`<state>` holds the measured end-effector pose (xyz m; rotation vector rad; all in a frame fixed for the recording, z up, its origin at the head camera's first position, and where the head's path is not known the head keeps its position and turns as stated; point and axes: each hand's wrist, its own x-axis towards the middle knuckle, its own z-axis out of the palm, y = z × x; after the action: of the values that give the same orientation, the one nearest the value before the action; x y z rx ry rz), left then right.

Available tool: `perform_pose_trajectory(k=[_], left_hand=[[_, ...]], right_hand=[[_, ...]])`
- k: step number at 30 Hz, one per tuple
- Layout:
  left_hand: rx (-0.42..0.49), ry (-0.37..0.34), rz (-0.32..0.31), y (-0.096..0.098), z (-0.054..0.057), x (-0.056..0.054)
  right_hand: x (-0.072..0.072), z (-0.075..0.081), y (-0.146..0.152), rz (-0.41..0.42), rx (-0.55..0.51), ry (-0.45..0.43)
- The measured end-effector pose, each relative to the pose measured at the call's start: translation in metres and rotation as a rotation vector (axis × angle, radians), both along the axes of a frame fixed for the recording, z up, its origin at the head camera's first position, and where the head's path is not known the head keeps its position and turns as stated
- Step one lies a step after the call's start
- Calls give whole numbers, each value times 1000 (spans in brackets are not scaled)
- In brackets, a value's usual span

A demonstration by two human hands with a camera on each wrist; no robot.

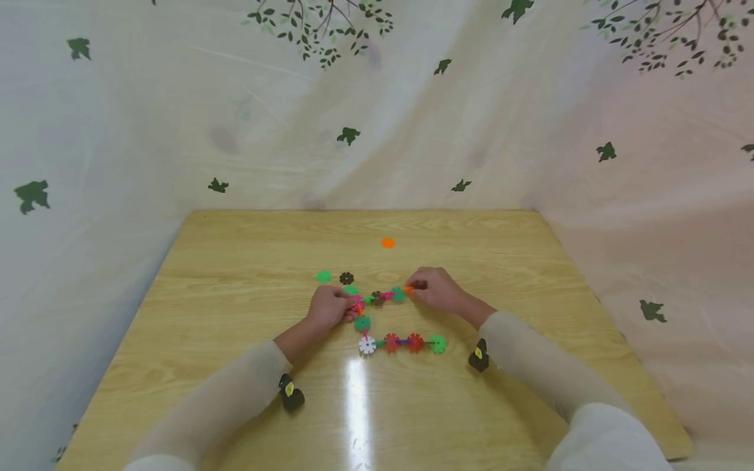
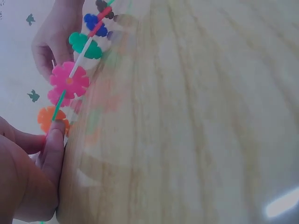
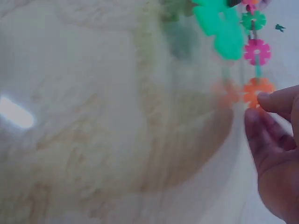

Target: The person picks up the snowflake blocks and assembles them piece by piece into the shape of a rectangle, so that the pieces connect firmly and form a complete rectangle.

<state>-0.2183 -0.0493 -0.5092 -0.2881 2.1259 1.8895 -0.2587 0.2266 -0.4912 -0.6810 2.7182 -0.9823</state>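
A chain of slotted plastic snowflake discs lies on the table, bent into a sideways U. At the end of its far row, my right hand [image 1: 437, 289] pinches an orange disc [image 3: 258, 88] between thumb and fingers; a teal disc [image 1: 398, 294] is joined beside it. My left hand [image 1: 330, 306] pinches the chain at its far-left corner, by a pink disc [image 1: 357, 302]; the fingers partly hide the piece. From that corner a teal disc [image 1: 362, 323] leads down to a white disc [image 1: 367, 345]. The near row has red discs [image 1: 391, 342] and ends in a green disc [image 1: 438, 344].
Loose discs lie beyond the chain: a green disc [image 1: 324, 276], a dark brown disc [image 1: 346, 279] and, farther back, an orange disc [image 1: 387, 243]. Another green disc [image 1: 350, 289] sits close to the left fingers. A leaf-patterned cloth [image 1: 377, 131] hangs behind the wooden table [image 1: 235, 261].
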Motion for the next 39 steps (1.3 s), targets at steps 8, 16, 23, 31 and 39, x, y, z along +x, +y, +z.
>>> perform_pose_trajectory(k=[8, 16, 23, 31, 39], left_hand=[[21, 40, 46, -9, -4, 17], [-15, 21, -41, -21, 5, 37], [-148, -9, -288, -18, 15, 72], [-179, -27, -578, -10, 19, 96], [-191, -18, -380, -7, 18, 57]], right_hand=[[29, 28, 18, -72, 204, -279], [45, 28, 31, -124, -175, -680], [24, 17, 18, -134, -267, -684], [7, 23, -11, 8, -24, -506], [-27, 28, -79, 293, 266, -72]])
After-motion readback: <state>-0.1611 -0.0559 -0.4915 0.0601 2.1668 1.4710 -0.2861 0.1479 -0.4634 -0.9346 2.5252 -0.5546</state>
